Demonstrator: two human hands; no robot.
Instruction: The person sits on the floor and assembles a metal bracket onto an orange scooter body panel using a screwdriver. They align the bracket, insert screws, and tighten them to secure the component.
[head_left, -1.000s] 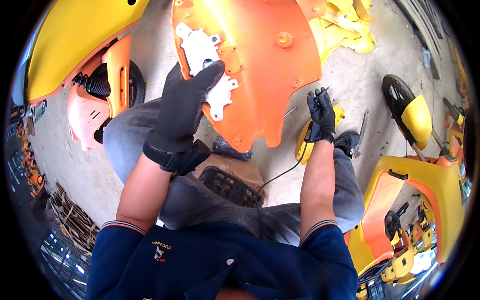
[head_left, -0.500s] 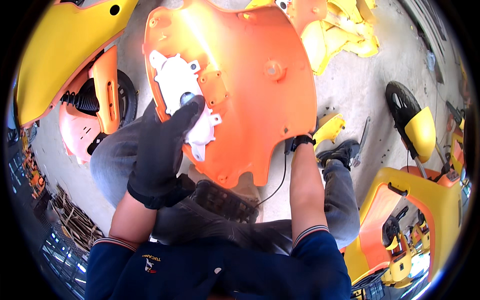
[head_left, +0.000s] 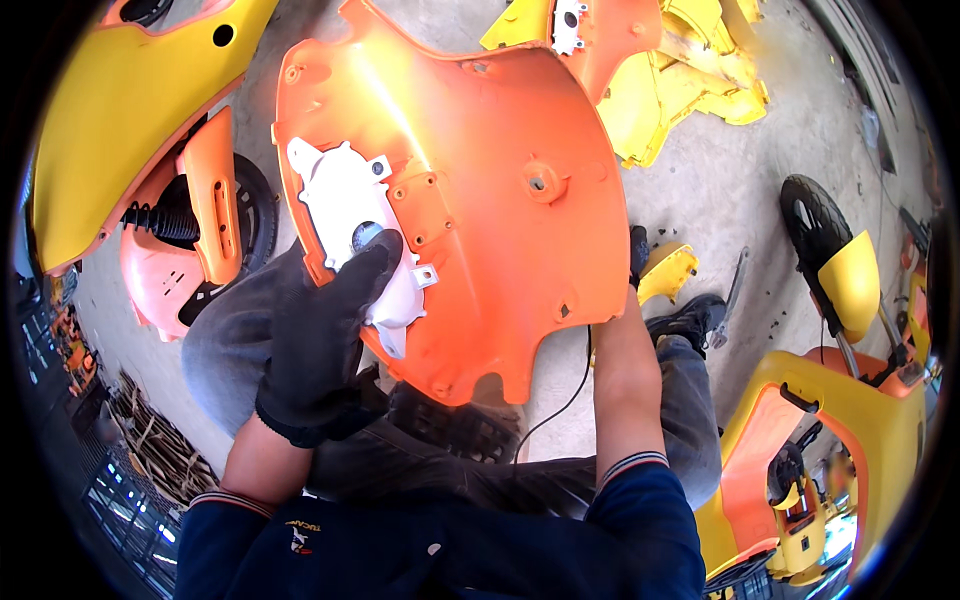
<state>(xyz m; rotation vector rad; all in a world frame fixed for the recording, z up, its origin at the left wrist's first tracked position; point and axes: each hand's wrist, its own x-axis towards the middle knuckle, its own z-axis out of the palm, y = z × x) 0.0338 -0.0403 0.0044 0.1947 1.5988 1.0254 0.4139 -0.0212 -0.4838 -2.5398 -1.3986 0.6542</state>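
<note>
above the lap — orange panel (head_left: 480,200), gloved left hand (head_left: 325,340) grasping its white fitting (head_left: 345,215) — right hand hidden behind

Your right hand is hidden behind the orange panel (head_left: 480,200); you can't tell its grip. The yellow tool (head_left: 668,272) shows only partly past the panel's edge.

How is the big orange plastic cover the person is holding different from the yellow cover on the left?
The large orange plastic scooter panel is lifted over the person's lap, gripped by the black-gloved left hand; the yellow plastic body panel rests by the concrete floor, untouched. The orange one shows its inner side, with a white fitting attached; the yellow one shows a smooth side. Both are curved, glossy shells.
</note>
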